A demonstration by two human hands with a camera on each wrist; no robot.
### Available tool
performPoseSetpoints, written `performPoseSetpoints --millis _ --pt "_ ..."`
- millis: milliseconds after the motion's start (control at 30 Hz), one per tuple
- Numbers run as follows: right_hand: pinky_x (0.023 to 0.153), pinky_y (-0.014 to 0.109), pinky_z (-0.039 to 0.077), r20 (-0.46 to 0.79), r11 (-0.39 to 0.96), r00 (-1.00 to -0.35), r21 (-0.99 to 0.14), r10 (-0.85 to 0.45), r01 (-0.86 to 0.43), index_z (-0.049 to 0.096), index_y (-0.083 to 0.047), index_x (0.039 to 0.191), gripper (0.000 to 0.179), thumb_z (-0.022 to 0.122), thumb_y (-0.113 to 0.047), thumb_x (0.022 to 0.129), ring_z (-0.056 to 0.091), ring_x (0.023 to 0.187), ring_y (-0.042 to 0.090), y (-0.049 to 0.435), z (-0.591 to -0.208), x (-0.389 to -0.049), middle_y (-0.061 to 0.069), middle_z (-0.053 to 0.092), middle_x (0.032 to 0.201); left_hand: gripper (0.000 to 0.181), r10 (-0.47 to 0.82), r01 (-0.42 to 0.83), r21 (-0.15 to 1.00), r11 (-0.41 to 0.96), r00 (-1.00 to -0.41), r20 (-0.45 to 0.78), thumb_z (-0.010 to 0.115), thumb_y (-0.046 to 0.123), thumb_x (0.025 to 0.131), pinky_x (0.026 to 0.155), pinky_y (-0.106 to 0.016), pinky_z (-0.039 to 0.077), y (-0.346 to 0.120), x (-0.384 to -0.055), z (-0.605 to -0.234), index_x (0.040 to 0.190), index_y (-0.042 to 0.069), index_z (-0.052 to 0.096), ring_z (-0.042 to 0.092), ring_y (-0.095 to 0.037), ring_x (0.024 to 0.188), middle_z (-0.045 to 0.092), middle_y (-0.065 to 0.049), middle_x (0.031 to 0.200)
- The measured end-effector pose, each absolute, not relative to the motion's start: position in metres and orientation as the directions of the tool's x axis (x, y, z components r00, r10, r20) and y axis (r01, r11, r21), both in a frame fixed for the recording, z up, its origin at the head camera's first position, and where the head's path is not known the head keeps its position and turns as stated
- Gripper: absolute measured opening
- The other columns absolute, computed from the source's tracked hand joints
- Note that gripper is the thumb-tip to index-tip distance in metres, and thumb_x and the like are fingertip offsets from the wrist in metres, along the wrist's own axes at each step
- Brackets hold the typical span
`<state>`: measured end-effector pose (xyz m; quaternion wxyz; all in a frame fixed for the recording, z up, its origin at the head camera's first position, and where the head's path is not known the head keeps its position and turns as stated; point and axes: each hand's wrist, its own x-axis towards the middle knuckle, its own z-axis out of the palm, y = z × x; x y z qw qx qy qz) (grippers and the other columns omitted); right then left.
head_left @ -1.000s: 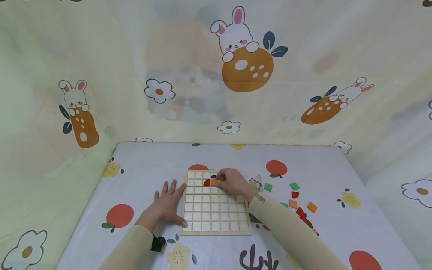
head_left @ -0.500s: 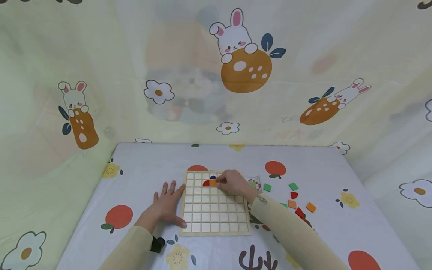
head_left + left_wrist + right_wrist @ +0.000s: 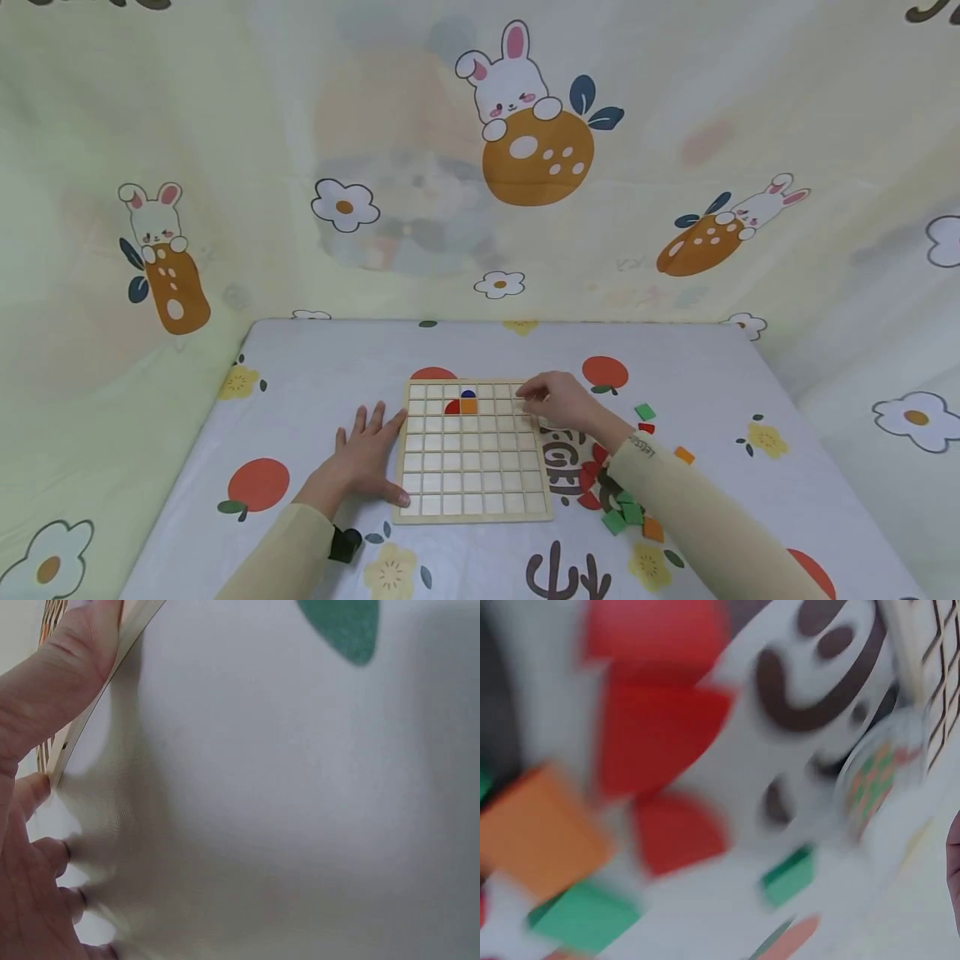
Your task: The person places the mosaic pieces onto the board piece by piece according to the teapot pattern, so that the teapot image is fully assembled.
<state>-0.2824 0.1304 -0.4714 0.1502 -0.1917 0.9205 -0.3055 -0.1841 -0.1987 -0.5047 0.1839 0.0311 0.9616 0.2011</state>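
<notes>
A wooden grid board (image 3: 472, 479) lies on the table. Near its top sit a red quarter-circle tile (image 3: 452, 407), an orange square tile (image 3: 468, 407) and a small blue tile (image 3: 468, 394). My left hand (image 3: 366, 457) rests at the board's left side with fingers spread; in the left wrist view its thumb (image 3: 67, 671) lies along the board's edge. Over the upper right corner of the board is my right hand (image 3: 562, 402), fingers pointing left and loosely bent, with no tile showing between them. Only a sliver of that hand appears in the right wrist view.
Right of the board are loose tiles: green squares (image 3: 615, 522), orange squares (image 3: 653, 529) and red quarter-circles (image 3: 679, 832). A patterned card (image 3: 874, 780) lies beside the board, hidden by the right hand in the head view. A flower-and-fruit print cloth (image 3: 330, 358) covers the table.
My right hand has moved right, from beside the orange tile to the board's upper right corner. The left hand stays at the board. More loose tiles show below the right forearm.
</notes>
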Motion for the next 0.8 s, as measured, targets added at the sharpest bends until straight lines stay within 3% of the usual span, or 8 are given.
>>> performPoseSetpoints --millis 333,567,800 --pt "0.075 0.031 0.055 -0.085 0.759 -0.91 -0.585 -0.407 -0.285 0.075 0.001 0.112 0.021 0.073 -0.008 0.093 0.063 0.085 0.018 0.206 -0.472 -0.27 0.009 0.075 0.1 0.131 0.135 -0.013 0.395 0.919 -0.929 -0.345 0.098 0.047 0.059 0.118 -0.079 0.006 -0.198 -0.185 -0.506 0.163 0.015 0.026 0.0 -0.052 0.157 0.009 -0.024 0.171" --pt "0.078 0.031 0.054 -0.173 0.795 -0.94 -0.591 -0.295 -0.14 0.073 -0.001 0.118 0.027 0.073 -0.013 0.094 0.06 0.089 0.02 0.241 -0.481 -0.262 0.009 0.072 0.102 0.131 0.138 -0.01 0.392 0.92 -0.927 -0.349 0.098 0.048 0.059 0.117 -0.08 0.007 -0.197 -0.184 -0.504 0.163 0.015 0.026 0.0 -0.054 0.156 0.009 -0.026 0.17" --pt "0.081 0.031 0.057 -0.23 0.806 -0.951 -0.591 -0.207 -0.032 0.069 -0.001 0.127 0.031 0.068 -0.013 0.098 0.062 0.096 0.022 0.276 -0.487 -0.258 0.016 0.071 0.115 0.132 0.139 -0.008 0.396 0.918 -0.93 -0.341 0.098 0.048 0.058 0.117 -0.08 0.007 -0.197 -0.183 -0.502 0.163 0.014 0.026 0.001 -0.054 0.155 0.009 -0.026 0.17"
